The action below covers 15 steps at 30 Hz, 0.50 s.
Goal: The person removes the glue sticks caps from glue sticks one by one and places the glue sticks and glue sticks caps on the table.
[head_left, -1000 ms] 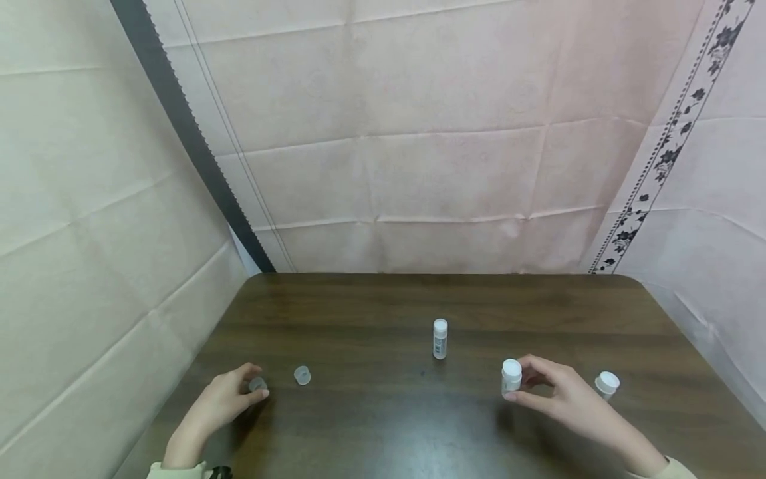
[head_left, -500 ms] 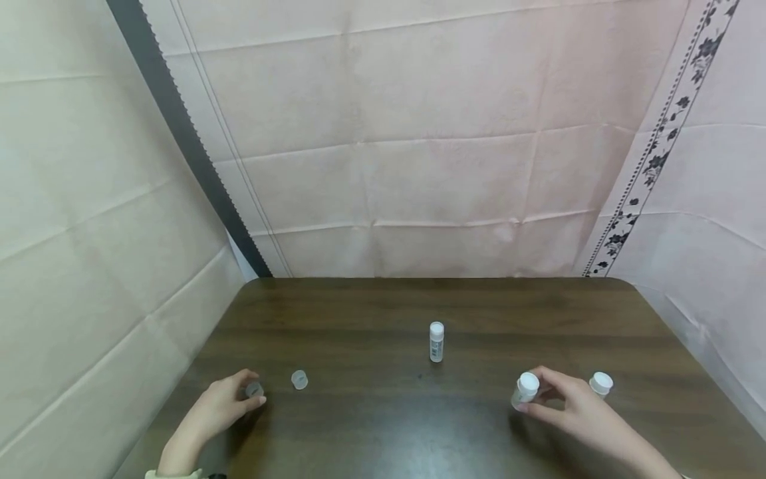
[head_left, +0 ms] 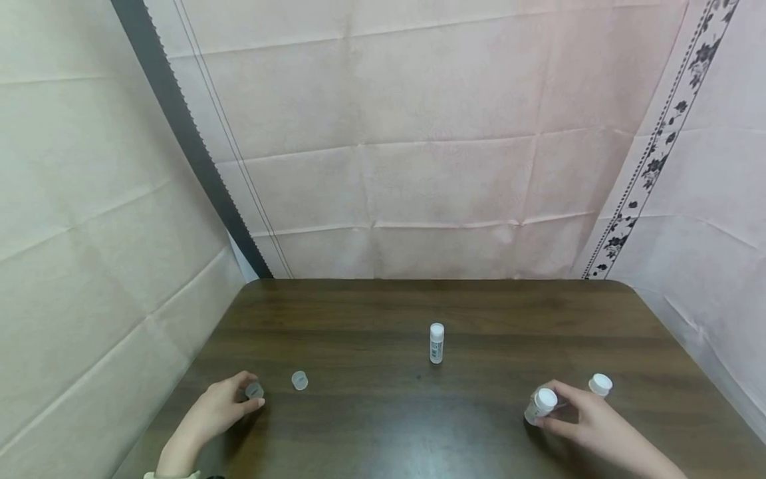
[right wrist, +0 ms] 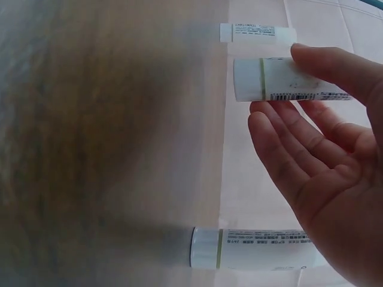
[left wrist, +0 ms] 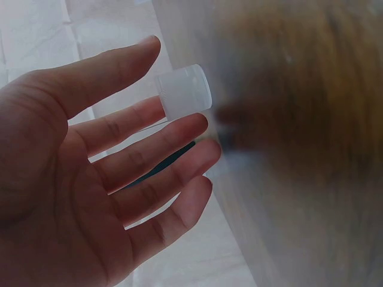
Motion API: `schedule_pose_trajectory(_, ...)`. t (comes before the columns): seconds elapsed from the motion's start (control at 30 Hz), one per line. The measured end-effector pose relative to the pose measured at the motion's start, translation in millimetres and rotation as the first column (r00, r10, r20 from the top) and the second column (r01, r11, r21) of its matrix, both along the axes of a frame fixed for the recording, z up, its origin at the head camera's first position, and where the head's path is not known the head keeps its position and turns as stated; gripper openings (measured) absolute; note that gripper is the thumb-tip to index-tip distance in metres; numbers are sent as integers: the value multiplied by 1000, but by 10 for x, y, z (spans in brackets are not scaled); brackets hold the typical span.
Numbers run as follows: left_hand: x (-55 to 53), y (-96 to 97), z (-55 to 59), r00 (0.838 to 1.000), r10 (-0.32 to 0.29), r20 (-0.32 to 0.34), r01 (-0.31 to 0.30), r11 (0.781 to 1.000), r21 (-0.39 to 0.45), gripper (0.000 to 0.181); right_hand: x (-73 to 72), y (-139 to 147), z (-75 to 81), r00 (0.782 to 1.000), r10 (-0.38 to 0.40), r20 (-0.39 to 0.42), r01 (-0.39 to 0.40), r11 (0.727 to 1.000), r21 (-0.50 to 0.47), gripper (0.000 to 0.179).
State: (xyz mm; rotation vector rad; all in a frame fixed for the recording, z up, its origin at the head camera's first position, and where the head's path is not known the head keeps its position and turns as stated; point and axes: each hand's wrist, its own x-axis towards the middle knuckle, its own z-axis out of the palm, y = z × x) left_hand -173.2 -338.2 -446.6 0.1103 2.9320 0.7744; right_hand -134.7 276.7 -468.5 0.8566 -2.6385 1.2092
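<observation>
My left hand [head_left: 218, 406] curves loosely around a small translucent ribbed cap [left wrist: 184, 92]. In the left wrist view the thumb stands apart from this cap, while the index finger reaches behind it. A second translucent cap [head_left: 300, 380] sits on the table just to the right. On the other side, my right hand [head_left: 583, 422] holds a small white-capped bottle [right wrist: 287, 79] between thumb and fingers. That bottle leans to the right in the head view; whether its base touches the table cannot be told. Behind the right hand stands another white-capped bottle [head_left: 600, 384], partly hidden.
A slim white-capped bottle [head_left: 437, 343] stands upright near the middle of the dark wooden table [head_left: 371, 309]. Pale cloth [head_left: 443, 179] hangs along the back and both sides.
My right hand has moved right and toward me with the bottle, which has gone from nearly upright to tilted. The left hand has stayed around the cap. The head view has shifted slightly.
</observation>
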Motion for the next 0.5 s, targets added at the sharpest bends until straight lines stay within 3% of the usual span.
schedule_pose_trajectory(0.17,8,7,-41,1000,5,8,-5,1000,25,52,28,58,-39,1000,1,17,-1,1000,20,25)
schedule_pose_trajectory(0.37,-18,-6,-31,1000,-20,-18,20,1000,-8,51,42,114,-93,997,21,-70,-21,1000,9,33)
schedule_pose_trajectory(0.5,-9,-43,-23,999,-24,-21,24,1000,-16,53,58,180,-96,999,31,-45,-31,999,14,33)
